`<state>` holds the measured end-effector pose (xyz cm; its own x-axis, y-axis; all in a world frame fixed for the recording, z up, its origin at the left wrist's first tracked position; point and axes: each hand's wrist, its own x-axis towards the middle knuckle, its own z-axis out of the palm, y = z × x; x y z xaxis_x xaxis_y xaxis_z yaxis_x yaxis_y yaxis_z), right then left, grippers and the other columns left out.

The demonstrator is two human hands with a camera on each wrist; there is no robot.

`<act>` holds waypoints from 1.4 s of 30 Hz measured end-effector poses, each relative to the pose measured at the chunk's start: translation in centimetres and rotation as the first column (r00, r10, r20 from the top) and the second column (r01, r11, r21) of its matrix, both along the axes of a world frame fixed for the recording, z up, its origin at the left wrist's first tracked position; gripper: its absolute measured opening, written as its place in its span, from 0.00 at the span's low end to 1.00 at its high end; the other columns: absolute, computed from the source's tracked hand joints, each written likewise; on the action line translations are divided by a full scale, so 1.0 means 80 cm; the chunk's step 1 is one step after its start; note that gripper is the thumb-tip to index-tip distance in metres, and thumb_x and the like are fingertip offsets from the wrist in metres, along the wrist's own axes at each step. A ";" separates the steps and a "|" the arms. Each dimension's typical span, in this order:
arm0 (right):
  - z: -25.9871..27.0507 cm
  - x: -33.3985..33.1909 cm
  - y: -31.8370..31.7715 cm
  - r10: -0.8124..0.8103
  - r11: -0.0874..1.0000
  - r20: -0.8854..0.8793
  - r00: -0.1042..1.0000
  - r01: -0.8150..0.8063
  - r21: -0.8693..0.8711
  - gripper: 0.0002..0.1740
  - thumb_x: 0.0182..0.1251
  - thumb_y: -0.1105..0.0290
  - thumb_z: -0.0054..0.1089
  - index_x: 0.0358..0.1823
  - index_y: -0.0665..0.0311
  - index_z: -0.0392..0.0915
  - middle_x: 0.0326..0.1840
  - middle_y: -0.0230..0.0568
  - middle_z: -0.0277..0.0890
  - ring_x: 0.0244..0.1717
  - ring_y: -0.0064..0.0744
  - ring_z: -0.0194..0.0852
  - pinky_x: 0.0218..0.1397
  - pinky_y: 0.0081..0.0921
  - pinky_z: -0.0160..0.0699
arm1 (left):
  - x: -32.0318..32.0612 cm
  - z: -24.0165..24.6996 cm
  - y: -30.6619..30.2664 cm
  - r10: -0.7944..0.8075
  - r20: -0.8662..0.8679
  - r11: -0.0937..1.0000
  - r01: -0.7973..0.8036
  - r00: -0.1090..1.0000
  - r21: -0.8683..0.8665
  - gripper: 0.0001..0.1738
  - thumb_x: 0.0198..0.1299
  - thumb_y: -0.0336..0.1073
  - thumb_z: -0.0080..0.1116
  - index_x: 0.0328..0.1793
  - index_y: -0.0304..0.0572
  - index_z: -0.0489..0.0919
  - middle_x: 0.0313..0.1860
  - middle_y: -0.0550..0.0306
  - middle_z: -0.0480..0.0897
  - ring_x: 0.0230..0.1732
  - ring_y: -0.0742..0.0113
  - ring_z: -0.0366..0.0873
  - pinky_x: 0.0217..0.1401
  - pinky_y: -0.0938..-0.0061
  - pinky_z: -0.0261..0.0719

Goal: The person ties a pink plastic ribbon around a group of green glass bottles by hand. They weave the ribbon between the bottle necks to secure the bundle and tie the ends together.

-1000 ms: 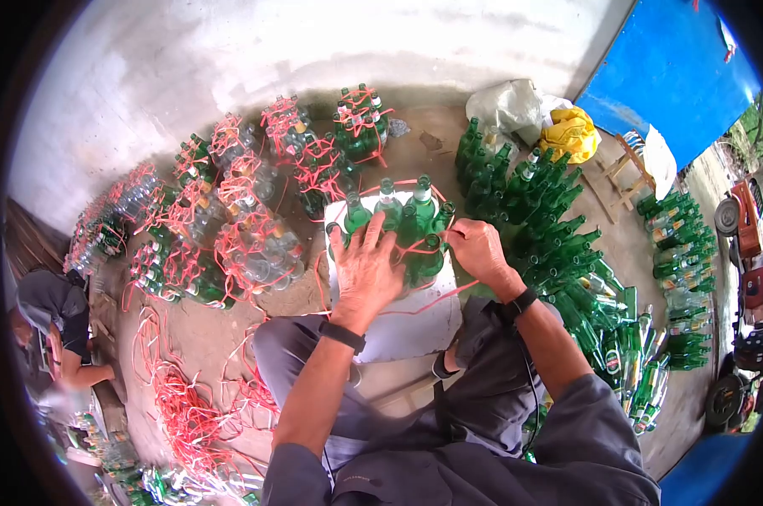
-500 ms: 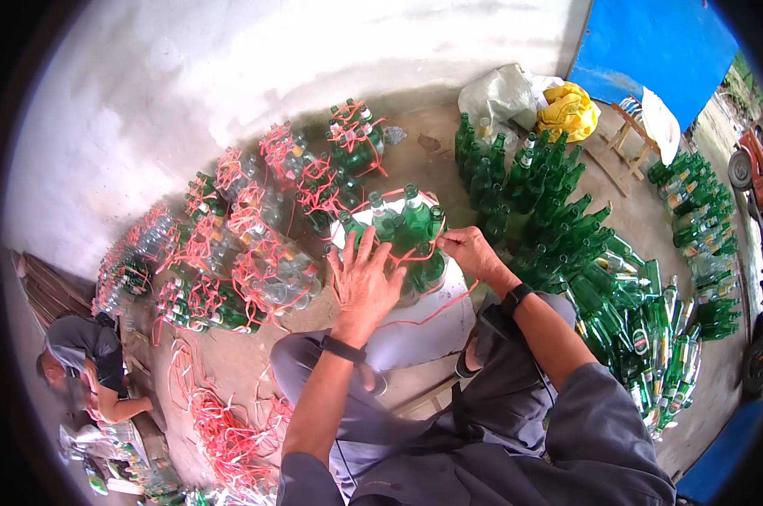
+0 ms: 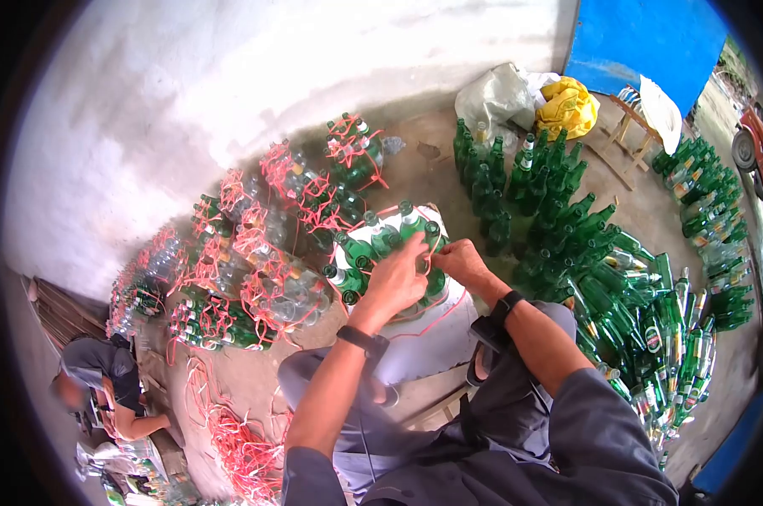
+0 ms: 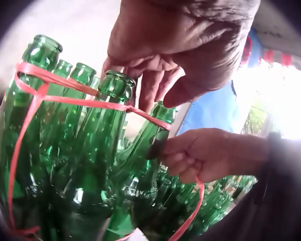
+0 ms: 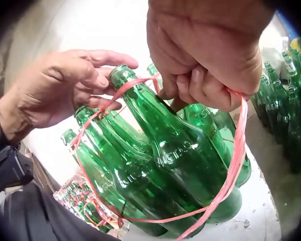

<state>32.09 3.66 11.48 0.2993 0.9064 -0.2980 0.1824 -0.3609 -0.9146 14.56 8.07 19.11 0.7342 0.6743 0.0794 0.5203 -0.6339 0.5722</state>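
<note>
Green bottles (image 3: pixel 386 241) stand bundled on a white block (image 3: pixel 424 344), red strap (image 5: pixel 124 89) looped around their necks. Over the necks nearest my right hand is my left hand (image 3: pixel 398 277), fingers loosely bent beside a bottle mouth in the right wrist view (image 5: pixel 60 89); whether they touch the glass is partly hidden. My right hand (image 3: pixel 466 265) pinches the red strap at the bundle's right side, its fingers curled in the left wrist view (image 4: pixel 205 154). A strap length (image 5: pixel 235 170) hangs from that hand down past the bottles.
Strapped bottle bundles (image 3: pixel 282 291) fill the left side; loose green bottles (image 3: pixel 558 228) stand and lie at right. Red strap (image 3: pixel 245 447) is heaped at lower left, near another person (image 3: pixel 103 375). Sacks (image 3: pixel 567 108) and a wooden frame (image 3: pixel 622 139) are by the wall.
My left hand, spread over the bottle tops before, has moved right toward my right hand, its fingers drawn in. My right hand still pinches the strap. The head view has shifted.
</note>
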 end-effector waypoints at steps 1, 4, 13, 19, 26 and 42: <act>-0.004 -0.002 0.002 -0.008 1.000 -0.009 1.000 0.008 0.005 0.18 0.56 0.61 0.71 0.29 0.74 0.86 0.18 0.37 0.74 0.22 0.23 0.69 0.27 0.31 0.69 | 0.002 0.003 0.003 -0.005 -0.020 0.996 0.003 1.000 -0.088 0.42 0.51 0.25 0.54 0.77 0.32 0.60 0.63 0.42 0.81 0.60 0.42 0.79 0.64 0.57 0.76; -0.021 -0.001 0.013 -0.037 0.997 -0.043 0.998 0.034 -0.065 0.20 0.54 0.60 0.73 0.26 0.76 0.84 0.19 0.39 0.75 0.24 0.24 0.71 0.26 0.32 0.70 | 0.003 0.010 0.007 -0.023 -0.054 0.978 0.011 0.998 -0.209 0.44 0.52 0.26 0.55 0.79 0.31 0.57 0.66 0.43 0.80 0.63 0.42 0.77 0.66 0.59 0.75; -0.041 -0.010 0.020 -0.095 0.986 -0.093 0.991 0.081 -0.146 0.21 0.54 0.61 0.74 0.26 0.77 0.81 0.23 0.43 0.77 0.25 0.29 0.74 0.28 0.35 0.70 | 0.000 0.012 0.012 -0.112 0.009 0.985 0.112 0.994 -0.128 0.47 0.49 0.22 0.53 0.80 0.34 0.54 0.56 0.40 0.82 0.57 0.41 0.81 0.60 0.56 0.78; -0.020 -0.015 0.013 -0.098 0.992 -0.025 0.995 0.095 -0.085 0.22 0.59 0.64 0.72 0.21 0.80 0.78 0.18 0.35 0.72 0.21 0.24 0.64 0.23 0.37 0.64 | -0.002 0.032 0.008 -0.077 -0.132 0.995 0.084 0.988 0.051 0.42 0.47 0.23 0.56 0.75 0.36 0.64 0.48 0.46 0.84 0.49 0.45 0.82 0.54 0.52 0.77; -0.021 -0.020 0.003 -0.025 0.996 0.165 0.986 0.010 0.087 0.22 0.60 0.61 0.64 0.26 0.79 0.80 0.19 0.56 0.77 0.20 0.34 0.73 0.29 0.41 0.74 | -0.010 0.044 0.013 -0.050 -0.099 0.985 0.065 0.994 0.158 0.27 0.48 0.24 0.59 0.60 0.42 0.76 0.35 0.55 0.81 0.43 0.52 0.79 0.55 0.57 0.74; -0.012 -0.045 -0.004 -0.014 1.000 0.211 0.977 0.011 0.013 0.22 0.67 0.54 0.60 0.32 0.70 0.85 0.35 0.66 0.82 0.42 0.66 0.82 0.49 0.52 0.79 | -0.006 0.043 0.024 0.059 -0.150 0.944 -0.006 0.987 0.331 0.12 0.49 0.27 0.64 0.41 0.43 0.78 0.33 0.55 0.82 0.39 0.51 0.80 0.49 0.59 0.72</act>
